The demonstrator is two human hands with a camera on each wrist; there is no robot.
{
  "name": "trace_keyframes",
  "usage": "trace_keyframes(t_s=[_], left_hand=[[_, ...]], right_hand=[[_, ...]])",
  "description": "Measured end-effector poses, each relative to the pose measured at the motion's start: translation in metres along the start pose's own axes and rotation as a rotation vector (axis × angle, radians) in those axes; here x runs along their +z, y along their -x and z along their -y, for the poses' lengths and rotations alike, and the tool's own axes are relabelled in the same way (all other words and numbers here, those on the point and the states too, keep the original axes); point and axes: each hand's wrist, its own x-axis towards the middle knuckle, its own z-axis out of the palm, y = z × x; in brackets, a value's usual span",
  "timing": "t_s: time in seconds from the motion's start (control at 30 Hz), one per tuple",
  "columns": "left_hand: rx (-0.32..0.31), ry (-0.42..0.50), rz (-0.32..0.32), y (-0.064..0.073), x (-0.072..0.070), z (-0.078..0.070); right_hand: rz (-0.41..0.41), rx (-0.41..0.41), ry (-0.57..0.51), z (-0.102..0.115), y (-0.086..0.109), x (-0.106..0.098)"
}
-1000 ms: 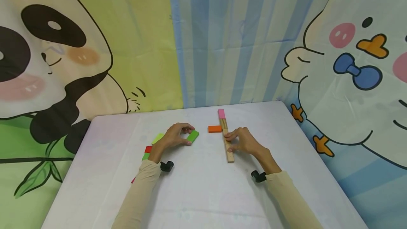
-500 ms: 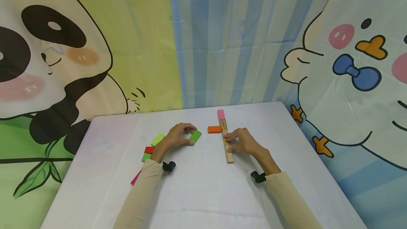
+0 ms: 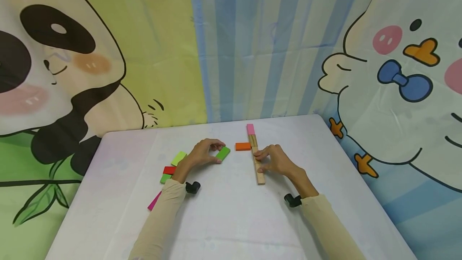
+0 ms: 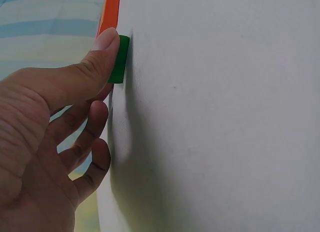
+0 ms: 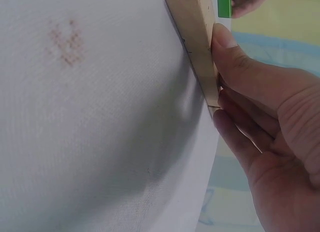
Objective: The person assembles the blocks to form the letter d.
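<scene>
My left hand (image 3: 203,152) pinches a green block (image 3: 223,153) between thumb and fingers, just above or on the white table; the left wrist view shows the thumb across the block (image 4: 120,59), the other fingers loosely bent. To the right, my right hand (image 3: 276,159) holds a light wooden block (image 3: 260,177) with thumb and bent fingertips. This block lies in a straight row with a browner wooden block (image 3: 253,140) and a pink block (image 3: 250,129) at the far end. An orange block (image 3: 243,146) juts left from the row, lying between both hands.
Left of the left hand lie a lime block (image 3: 178,158), a red block (image 3: 169,170), another green block (image 3: 165,178) and a magenta block (image 3: 154,202), partly hidden by the sleeve. The white tabletop (image 3: 231,212) ends at a patterned curtain (image 3: 238,51).
My left hand has shifted slightly right with the green block, closer to the orange one. More of the magenta and red blocks shows beside the sleeve. The right hand stays in place.
</scene>
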Motion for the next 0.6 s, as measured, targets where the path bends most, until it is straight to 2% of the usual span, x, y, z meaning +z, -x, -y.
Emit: trace_keyframes(t_s=[0.3, 0.6], left_hand=[[0.001, 0.035, 0.015, -0.0039, 0.0002, -0.0024], [0.0, 0.028, 0.017, -0.0059, 0.0025, -0.0037]], right_hand=[[-0.005, -0.015, -0.001, -0.0017, -0.0001, -0.0004], [0.003, 0.004, -0.01, -0.0002, -0.0002, 0.0002]])
